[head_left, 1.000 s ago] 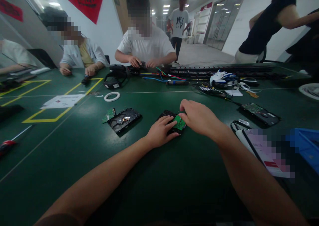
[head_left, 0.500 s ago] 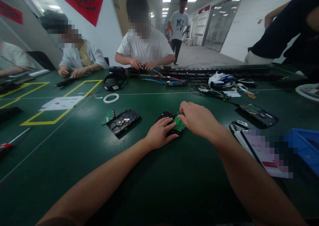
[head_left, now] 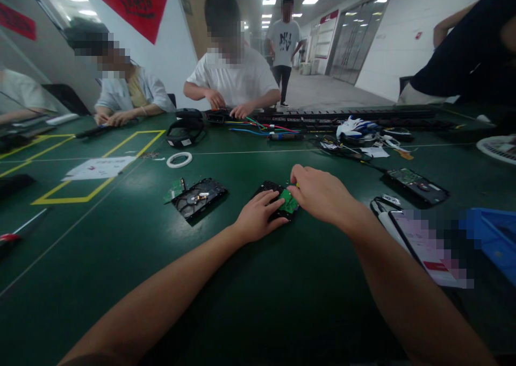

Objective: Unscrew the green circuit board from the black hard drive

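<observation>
A black hard drive with a green circuit board [head_left: 288,200] lies on the dark green table in front of me. My left hand [head_left: 260,215] rests across its left part, palm down, fingers spread. Over the board's right edge, my right hand [head_left: 318,194] is closed, with a small bit of yellow showing between its fingers; the rest of what it grips is hidden. To the left lies an opened drive casing [head_left: 199,199], with a loose green board [head_left: 174,191] beside it.
A white ring [head_left: 179,159], paper sheet [head_left: 99,167] and screwdriver [head_left: 30,221] lie left. Another drive [head_left: 419,186], a phone [head_left: 427,248] and a blue bin [head_left: 492,237] stand right. Cables [head_left: 258,125] and gloves [head_left: 357,129] lie ahead, near a seated person [head_left: 237,81].
Both my hands stay nearly in place; a little yellow now shows at my right fingers. The seated people's hands have shifted, and the standing person has turned to face forward.
</observation>
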Motion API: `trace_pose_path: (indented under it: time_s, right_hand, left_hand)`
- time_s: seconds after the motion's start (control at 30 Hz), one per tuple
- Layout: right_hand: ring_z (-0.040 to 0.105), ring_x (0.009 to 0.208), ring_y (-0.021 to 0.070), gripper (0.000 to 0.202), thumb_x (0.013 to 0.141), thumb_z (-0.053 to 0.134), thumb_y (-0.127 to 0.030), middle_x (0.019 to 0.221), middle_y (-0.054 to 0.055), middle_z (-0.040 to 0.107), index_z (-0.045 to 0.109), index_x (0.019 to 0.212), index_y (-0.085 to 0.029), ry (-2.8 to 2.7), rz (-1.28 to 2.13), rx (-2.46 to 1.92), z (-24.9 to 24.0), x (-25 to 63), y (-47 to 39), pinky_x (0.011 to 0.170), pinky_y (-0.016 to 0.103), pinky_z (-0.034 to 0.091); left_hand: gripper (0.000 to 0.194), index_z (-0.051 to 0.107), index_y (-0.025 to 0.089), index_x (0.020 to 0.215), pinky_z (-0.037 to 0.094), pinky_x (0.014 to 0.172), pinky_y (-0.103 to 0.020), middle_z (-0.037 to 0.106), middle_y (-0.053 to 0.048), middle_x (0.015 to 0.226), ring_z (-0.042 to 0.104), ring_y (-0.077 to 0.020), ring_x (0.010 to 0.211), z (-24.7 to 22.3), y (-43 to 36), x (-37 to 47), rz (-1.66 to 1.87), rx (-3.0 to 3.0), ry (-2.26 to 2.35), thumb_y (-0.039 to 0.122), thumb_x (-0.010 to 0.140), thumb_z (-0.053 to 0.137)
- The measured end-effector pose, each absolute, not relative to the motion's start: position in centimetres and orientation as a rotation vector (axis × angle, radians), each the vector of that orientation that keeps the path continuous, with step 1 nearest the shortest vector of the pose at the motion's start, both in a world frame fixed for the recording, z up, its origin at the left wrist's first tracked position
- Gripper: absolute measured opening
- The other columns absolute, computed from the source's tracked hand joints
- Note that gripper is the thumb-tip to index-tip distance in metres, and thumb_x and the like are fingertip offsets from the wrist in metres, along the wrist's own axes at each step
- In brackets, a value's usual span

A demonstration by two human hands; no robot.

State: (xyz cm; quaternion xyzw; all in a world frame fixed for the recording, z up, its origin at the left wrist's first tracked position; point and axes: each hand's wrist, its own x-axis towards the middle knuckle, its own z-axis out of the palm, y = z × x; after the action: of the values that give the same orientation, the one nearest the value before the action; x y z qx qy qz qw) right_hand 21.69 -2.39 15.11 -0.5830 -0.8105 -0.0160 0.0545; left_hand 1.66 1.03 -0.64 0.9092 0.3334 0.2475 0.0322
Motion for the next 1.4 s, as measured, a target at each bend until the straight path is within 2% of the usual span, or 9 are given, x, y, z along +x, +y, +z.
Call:
trace_pose_path:
  time_s: [0.2, 0.43, 0.7, 0.83, 0.93, 1.07, 1.23, 1.3, 1.4]
  right_hand:
    - [0.068, 0.1, 0.0273, 0.022, 0.093, 0.055, -0.015, 0.115, 0.013, 0.071, 0.06, 0.114, -0.017, -2.513, 0.046, -1.643, 15.22, 21.86, -2.41, 0.075, 0.035, 0.044]
    - [0.07, 0.088, 0.0294, 0.023, 0.104, 0.046, -0.031, 0.114, 0.016, 0.071, 0.061, 0.115, -0.016, -2.455, -0.063, -1.808, 15.35, 21.44, -2.69, 0.067, 0.037, 0.042]
    - [0.067, 0.099, 0.0258, 0.023, 0.095, 0.052, -0.015, 0.116, 0.013, 0.07, 0.059, 0.117, -0.017, -2.514, 0.075, -1.606, 15.19, 21.65, -2.54, 0.076, 0.034, 0.044]
    - [0.068, 0.096, 0.0272, 0.021, 0.099, 0.051, -0.024, 0.116, 0.015, 0.07, 0.06, 0.116, -0.017, -2.498, 0.075, -1.673, 15.6, 21.26, -2.97, 0.076, 0.036, 0.044]
    - [0.068, 0.091, 0.0289, 0.026, 0.103, 0.048, -0.032, 0.116, 0.017, 0.069, 0.062, 0.118, -0.016, -2.462, -0.016, -1.775, 15.67, 21.17, -3.11, 0.071, 0.038, 0.044]
    - [0.068, 0.089, 0.028, 0.024, 0.101, 0.05, -0.027, 0.115, 0.017, 0.07, 0.063, 0.118, -0.015, -2.467, -0.04, -1.741, 15.24, 21.6, -2.75, 0.071, 0.038, 0.043]
    - [0.066, 0.097, 0.0263, 0.028, 0.092, 0.052, -0.015, 0.116, 0.014, 0.07, 0.061, 0.118, -0.016, -2.489, 0.045, -1.623, 14.98, 21.98, -2.39, 0.076, 0.037, 0.043]
    - [0.067, 0.098, 0.0266, 0.027, 0.093, 0.052, -0.017, 0.115, 0.014, 0.07, 0.061, 0.118, -0.016, -2.482, 0.055, -1.636, 15.06, 21.93, -2.43, 0.078, 0.037, 0.044]
    - [0.068, 0.094, 0.0283, 0.025, 0.099, 0.051, -0.027, 0.115, 0.016, 0.07, 0.061, 0.119, -0.016, -2.457, 0.009, -1.708, 15.11, 21.77, -2.53, 0.075, 0.038, 0.045]
  left_hand:
    - [0.063, 0.056, 0.024, 0.151, 0.043, 0.121, -0.056, 0.053, -0.013, 0.156, 0.048, -0.0343, 0.147, -0.76, 1.06, 1.66, 0.748, 2.804, 1.037, 0.06, 0.1, 0.061]
    - [0.062, 0.054, 0.026, 0.152, 0.043, 0.121, -0.058, 0.052, -0.012, 0.157, 0.049, -0.0347, 0.146, -0.41, 0.95, 1.73, 0.765, 2.791, 1.022, 0.058, 0.099, 0.064]
    - [0.061, 0.056, 0.026, 0.15, 0.042, 0.121, -0.058, 0.053, -0.013, 0.156, 0.049, -0.0352, 0.146, -0.48, 0.94, 1.75, 0.766, 2.781, 1.025, 0.058, 0.099, 0.064]
    - [0.062, 0.054, 0.027, 0.152, 0.042, 0.122, -0.057, 0.052, -0.011, 0.157, 0.048, -0.0342, 0.147, -0.51, 0.97, 1.78, 0.746, 2.783, 1.027, 0.058, 0.099, 0.064]
    - [0.063, 0.053, 0.028, 0.154, 0.042, 0.121, -0.057, 0.051, -0.011, 0.158, 0.047, -0.0338, 0.147, -0.57, 0.99, 1.76, 0.745, 2.779, 1.028, 0.058, 0.099, 0.063]
    - [0.062, 0.053, 0.028, 0.153, 0.042, 0.121, -0.057, 0.051, -0.011, 0.158, 0.047, -0.0339, 0.147, -0.56, 0.9, 1.72, 0.755, 2.783, 1.03, 0.057, 0.1, 0.063]
    - [0.06, 0.056, 0.025, 0.15, 0.042, 0.122, -0.055, 0.053, -0.012, 0.156, 0.048, -0.0337, 0.146, -0.42, 0.71, 1.74, 0.758, 2.784, 1.045, 0.057, 0.1, 0.062]
    - [0.061, 0.055, 0.026, 0.151, 0.043, 0.121, -0.056, 0.053, -0.012, 0.156, 0.048, -0.034, 0.146, -0.36, 0.69, 1.78, 0.752, 2.782, 1.046, 0.057, 0.1, 0.063]
    - [0.061, 0.053, 0.028, 0.153, 0.043, 0.121, -0.057, 0.052, -0.011, 0.157, 0.048, -0.034, 0.147, -0.34, 0.7, 1.83, 0.75, 2.782, 1.036, 0.057, 0.1, 0.062]
